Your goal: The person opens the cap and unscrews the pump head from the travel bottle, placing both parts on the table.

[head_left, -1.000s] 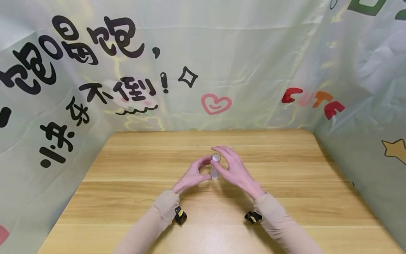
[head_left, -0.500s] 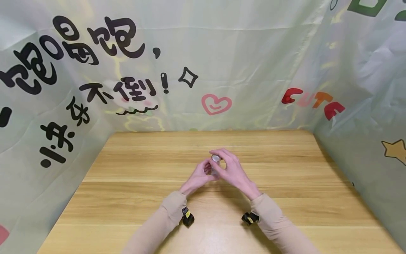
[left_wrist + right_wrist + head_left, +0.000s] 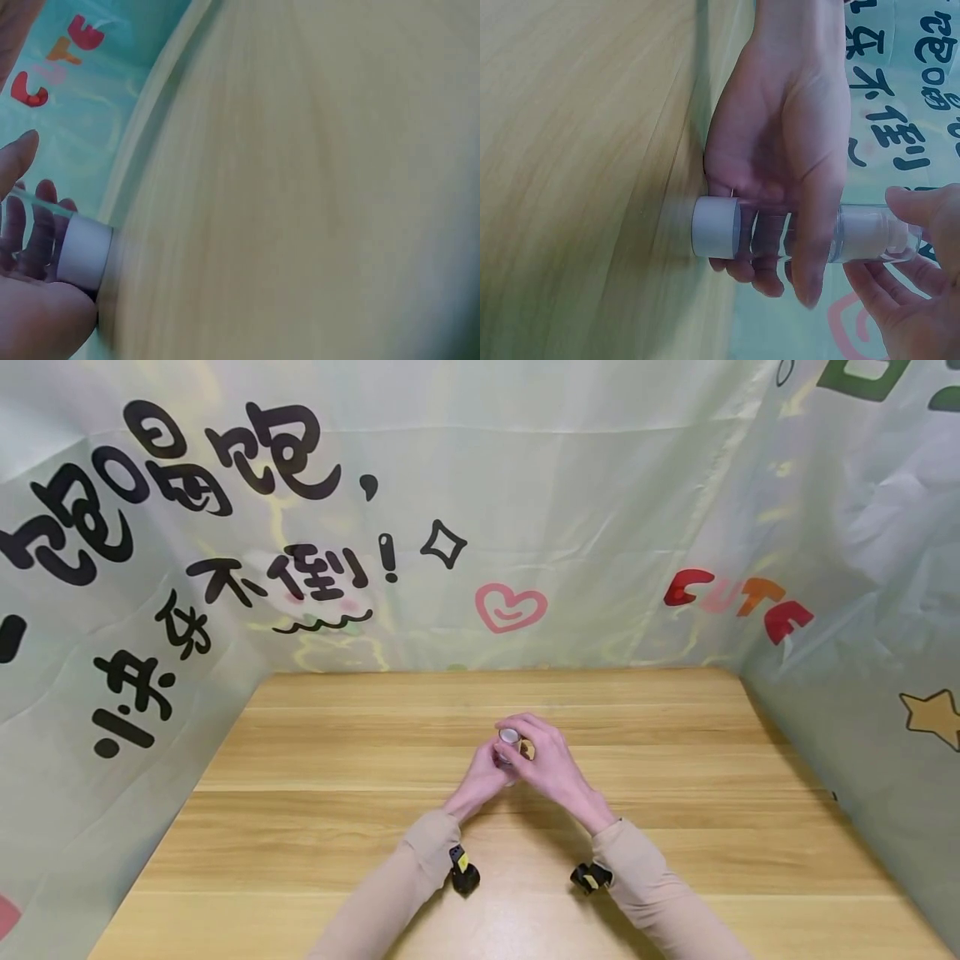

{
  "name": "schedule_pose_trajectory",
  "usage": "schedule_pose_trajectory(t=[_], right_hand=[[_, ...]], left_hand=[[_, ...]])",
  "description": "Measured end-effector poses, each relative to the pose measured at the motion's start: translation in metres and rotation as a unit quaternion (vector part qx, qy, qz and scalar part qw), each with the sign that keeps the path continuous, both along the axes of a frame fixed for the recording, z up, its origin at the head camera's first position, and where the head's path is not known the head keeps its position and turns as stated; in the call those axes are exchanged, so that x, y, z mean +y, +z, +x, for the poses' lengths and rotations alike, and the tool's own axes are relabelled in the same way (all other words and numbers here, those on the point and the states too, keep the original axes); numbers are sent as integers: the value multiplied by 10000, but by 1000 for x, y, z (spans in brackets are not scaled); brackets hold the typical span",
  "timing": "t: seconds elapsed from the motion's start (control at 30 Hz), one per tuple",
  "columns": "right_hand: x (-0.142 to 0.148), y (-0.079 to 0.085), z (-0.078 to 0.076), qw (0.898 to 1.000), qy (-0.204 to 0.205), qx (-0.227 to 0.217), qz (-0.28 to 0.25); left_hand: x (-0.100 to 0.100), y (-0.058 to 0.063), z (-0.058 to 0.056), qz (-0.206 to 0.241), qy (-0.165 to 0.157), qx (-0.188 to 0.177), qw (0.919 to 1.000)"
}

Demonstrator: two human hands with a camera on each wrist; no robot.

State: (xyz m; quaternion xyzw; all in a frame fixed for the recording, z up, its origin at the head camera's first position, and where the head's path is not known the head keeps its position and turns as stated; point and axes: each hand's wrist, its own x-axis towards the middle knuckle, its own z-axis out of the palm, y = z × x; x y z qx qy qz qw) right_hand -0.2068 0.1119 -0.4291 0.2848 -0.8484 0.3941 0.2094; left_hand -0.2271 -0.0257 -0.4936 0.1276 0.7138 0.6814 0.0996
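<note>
A small clear pump bottle (image 3: 716, 227) with a white base and a transparent cap (image 3: 902, 232) over a white pump stands upright between the hands. In the right wrist view, the left hand (image 3: 776, 142) has its thumb and fingers wrapped around the bottle's body. Thumb and fingers of the right hand (image 3: 937, 277) pinch the cap end. From the head view, the round top shows between the right hand (image 3: 551, 760) and the left hand (image 3: 483, 777), which is lower. The white base (image 3: 86, 251) appears in the left wrist view; whether it touches the table cannot be told.
A wood-grain table (image 3: 337, 827) spreads beneath the hands. Printed cloth (image 3: 600, 527) hangs behind it and along both sides. Each sleeve cuff carries a small black wrist camera, one at the left wrist (image 3: 464, 872) and another at the right wrist (image 3: 591, 877).
The left hand has moved right and curled around the bottle's body, from fingers apart beside it. The right hand has drawn its fingers in at the bottle's top and stays nearly in place.
</note>
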Motion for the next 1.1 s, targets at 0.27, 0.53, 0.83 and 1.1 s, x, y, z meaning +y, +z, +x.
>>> schedule_pose_trajectory(t=[0.27,0.53,0.83,1.1], right_hand=[[0,1,0,10000,-35,14,36],[1,-1,1,10000,-41,11,22],[3,-3,3,9994,-30,-300,-143],[4,-4,3,9995,4,-213,-252]], left_hand=[[6,-2,-2,-89,-39,137,9999],[8,-5,-3,83,-10,446,9990],[4,31,18,-89,5,605,9981],[9,0,2,-303,180,645,9973]])
